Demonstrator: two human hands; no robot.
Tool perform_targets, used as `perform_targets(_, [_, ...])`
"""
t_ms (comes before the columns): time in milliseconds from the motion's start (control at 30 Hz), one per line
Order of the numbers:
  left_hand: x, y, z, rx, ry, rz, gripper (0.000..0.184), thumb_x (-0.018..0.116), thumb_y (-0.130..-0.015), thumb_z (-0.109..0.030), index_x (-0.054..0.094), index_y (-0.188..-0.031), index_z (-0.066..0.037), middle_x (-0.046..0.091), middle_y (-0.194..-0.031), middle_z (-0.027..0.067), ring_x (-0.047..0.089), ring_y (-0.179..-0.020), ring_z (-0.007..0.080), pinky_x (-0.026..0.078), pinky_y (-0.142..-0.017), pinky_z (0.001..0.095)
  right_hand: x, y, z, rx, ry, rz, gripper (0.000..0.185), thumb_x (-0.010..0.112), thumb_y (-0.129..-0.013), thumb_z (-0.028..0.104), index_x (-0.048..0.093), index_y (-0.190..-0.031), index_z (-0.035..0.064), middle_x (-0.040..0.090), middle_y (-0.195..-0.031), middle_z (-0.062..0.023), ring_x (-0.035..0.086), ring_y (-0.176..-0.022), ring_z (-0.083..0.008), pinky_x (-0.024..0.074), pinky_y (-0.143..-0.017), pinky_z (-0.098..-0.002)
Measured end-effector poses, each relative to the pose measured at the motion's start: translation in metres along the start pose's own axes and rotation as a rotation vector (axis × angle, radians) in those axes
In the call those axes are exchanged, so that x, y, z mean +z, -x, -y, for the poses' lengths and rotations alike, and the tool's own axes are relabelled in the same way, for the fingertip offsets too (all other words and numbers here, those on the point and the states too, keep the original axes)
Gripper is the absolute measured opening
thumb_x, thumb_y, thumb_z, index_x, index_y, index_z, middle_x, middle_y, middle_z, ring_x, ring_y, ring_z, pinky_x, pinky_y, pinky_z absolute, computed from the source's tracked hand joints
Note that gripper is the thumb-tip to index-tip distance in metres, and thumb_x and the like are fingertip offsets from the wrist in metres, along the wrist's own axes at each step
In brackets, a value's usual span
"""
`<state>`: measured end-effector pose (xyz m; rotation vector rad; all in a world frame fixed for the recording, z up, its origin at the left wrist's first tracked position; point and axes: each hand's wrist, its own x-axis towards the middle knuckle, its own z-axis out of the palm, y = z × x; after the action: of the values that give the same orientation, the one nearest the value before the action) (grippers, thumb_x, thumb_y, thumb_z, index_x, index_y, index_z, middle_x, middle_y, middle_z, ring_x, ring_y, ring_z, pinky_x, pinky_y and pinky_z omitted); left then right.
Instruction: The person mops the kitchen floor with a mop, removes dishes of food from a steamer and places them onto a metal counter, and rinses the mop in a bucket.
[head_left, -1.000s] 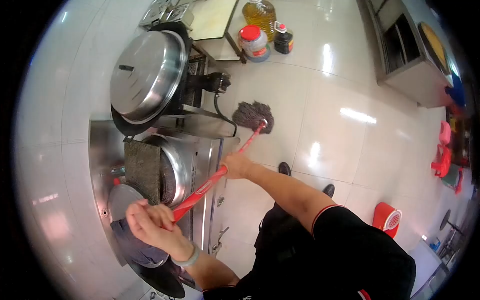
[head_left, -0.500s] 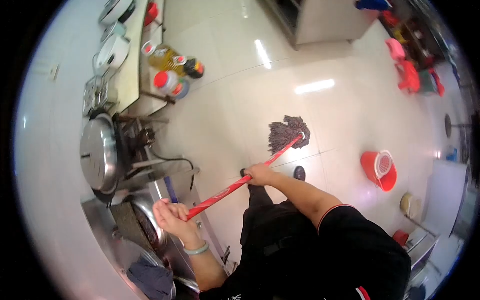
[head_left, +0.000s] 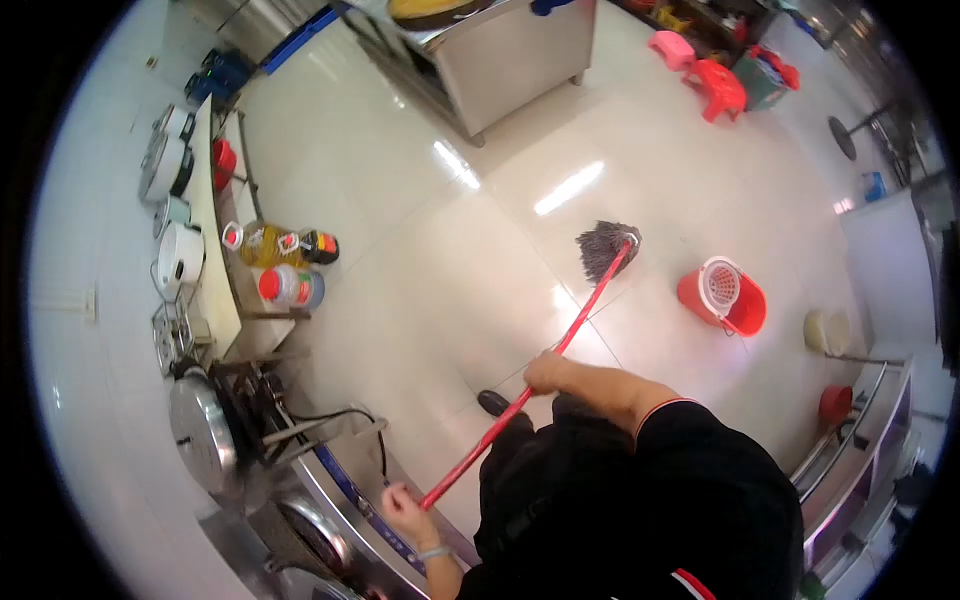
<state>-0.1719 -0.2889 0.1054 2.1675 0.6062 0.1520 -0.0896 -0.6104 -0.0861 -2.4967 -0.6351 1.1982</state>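
- Open floor (head_left: pixel 430 270) lies between my mop head (head_left: pixel 606 250) and the dark sauce bottle (head_left: pixel 320 247).
- To the mop head's right, a red mop bucket (head_left: pixel 698 300) blocks my way.
- The steel stove (head_left: pixel 340 518) crowds my left hand (head_left: pixel 408 510).

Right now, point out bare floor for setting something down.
Open floor lies between the red-lidded jar and the mop head, and between the mop head and the steel cabinet. The counter by the wall is crowded with cookware.

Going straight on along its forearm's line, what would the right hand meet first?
Beyond the red mop handle it holds, the right hand would probably meet the red-lidded, round plastic jar, though depth is unclear and it may pass above.
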Motion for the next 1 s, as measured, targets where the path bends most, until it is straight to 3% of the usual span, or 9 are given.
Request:
perform_targets(200, [-0.081, -0.001, 0.101, -0.133, 0.222, -0.112, 0.016, 0.045, -0.087, -0.003, 0.06, -0.083, 0.001, 0.056, -0.069, 0.0037, 0.053, -0.062, 0.0126, 0.045, -0.055, 0.0255, 0.019, 0.047, 0.084, -0.017, -0.01, -0.019, 0.022, 0.063, -0.078, 0.025, 0.072, -0.09, 0.0101, 0.07, -0.093, -0.0097, 0.066, -0.092, -0.0276, 0.0508, -0.074, -0.0428])
perform_targets(300, [-0.103, -0.017, 0.12, -0.433, 0.375, -0.046, 0.013, 0.055, -0.088, -0.016, 0.055, -0.085, -0.004, 0.051, -0.071, 0.0054, 0.052, -0.06, 0.0214, 0.045, -0.056, 0.0329, 0.03, 0.061, 0.106, 0.011, -0.056, -0.089, 0.023, 0.064, -0.076, 0.027, 0.072, -0.088, 0.01, 0.07, -0.09, -0.011, 0.067, -0.088, -0.0284, 0.0513, -0.072, -0.043])
perform_targets(367, [-0.101, -0.033, 0.158, 0.274, -0.248, 0.087, 0.019, 0.054, -0.086, -0.022, 0.059, -0.086, -0.003, 0.055, -0.075, 0.0088, 0.055, -0.067, 0.0257, 0.047, -0.061, 0.0373, 0.028, 0.078, 0.106, 0.036, -0.064, -0.082, 0.024, 0.064, -0.076, 0.03, 0.071, -0.086, 0.009, 0.07, -0.089, -0.0127, 0.067, -0.085, -0.0293, 0.0508, -0.07, -0.0436])
perform_targets(400, [-0.092, -0.038, 0.13, -0.253, -0.02, 0.033, 0.025, 0.05, -0.086, -0.026, 0.06, -0.086, -0.002, 0.059, -0.078, 0.0115, 0.056, -0.072, 0.0256, 0.047, -0.065, 0.0397, 0.025, 0.088, 0.11, 0.045, -0.095, -0.126, 0.024, 0.064, -0.076, 0.03, 0.071, -0.084, 0.0088, 0.069, -0.087, -0.0127, 0.067, -0.083, -0.0302, 0.0511, -0.069, -0.0437])
perform_targets(500, [-0.076, -0.063, 0.107, -0.528, 0.122, 0.036, 0.026, 0.048, -0.087, -0.024, 0.06, -0.085, -0.001, 0.059, -0.079, 0.0119, 0.056, -0.074, 0.0253, 0.046, -0.068, 0.0385, 0.021, 0.101, 0.119, 0.087, -0.116, -0.192, 0.023, 0.064, -0.075, 0.03, 0.071, -0.08, 0.0086, 0.069, -0.08, -0.0126, 0.067, -0.079, -0.032, 0.0518, -0.067, -0.0434])
perform_targets(767, [-0.042, -0.087, 0.135, -0.321, 0.302, 0.212, 0.027, 0.05, -0.089, -0.023, 0.062, -0.088, 0.0, 0.061, -0.076, 0.0123, 0.059, -0.075, 0.0248, 0.047, -0.069, 0.0361, 0.043, 0.141, 0.125, 0.295, -0.147, -0.161, 0.019, 0.064, -0.076, 0.027, 0.071, -0.087, 0.0128, 0.07, -0.092, -0.0073, 0.066, -0.088, -0.0254, 0.0483, -0.076, -0.0419])
perform_targets(833, [-0.044, -0.075, 0.116, 0.266, -0.268, 0.479, 0.025, 0.05, -0.088, -0.022, 0.065, -0.089, -0.002, 0.064, -0.077, 0.0142, 0.061, -0.078, 0.0262, 0.049, -0.073, 0.0374, 0.056, 0.154, 0.116, 0.359, -0.184, -0.19, 0.02, 0.065, -0.077, 0.028, 0.071, -0.089, 0.0133, 0.07, -0.093, -0.0068, 0.066, -0.091, -0.0242, 0.0464, -0.079, -0.0423])
perform_targets(867, [-0.037, -0.081, 0.125, 0.304, -0.398, 0.528, 0.026, 0.049, -0.088, -0.023, 0.066, -0.089, -0.004, 0.065, -0.077, 0.0129, 0.062, -0.079, 0.0273, 0.049, -0.074, 0.0381, 0.063, 0.161, 0.11, 0.407, -0.215, -0.199, 0.021, 0.065, -0.078, 0.029, 0.071, -0.091, 0.0139, 0.07, -0.094, -0.0063, 0.065, -0.093, -0.023, 0.0445, -0.082, -0.0426])
perform_targets(1000, [-0.011, -0.028, 0.057, -0.049, -0.06, 0.574, 0.033, 0.045, -0.09, -0.03, 0.065, -0.094, -0.004, 0.064, -0.096, 0.0132, 0.06, -0.088, 0.0256, 0.047, -0.077, 0.0395, 0.085, 0.194, 0.08, 0.461, -0.218, -0.203, 0.024, 0.065, -0.078, 0.033, 0.071, -0.092, 0.0141, 0.07, -0.094, -0.0064, 0.065, -0.092, -0.0232, 0.0428, -0.083, -0.0452])
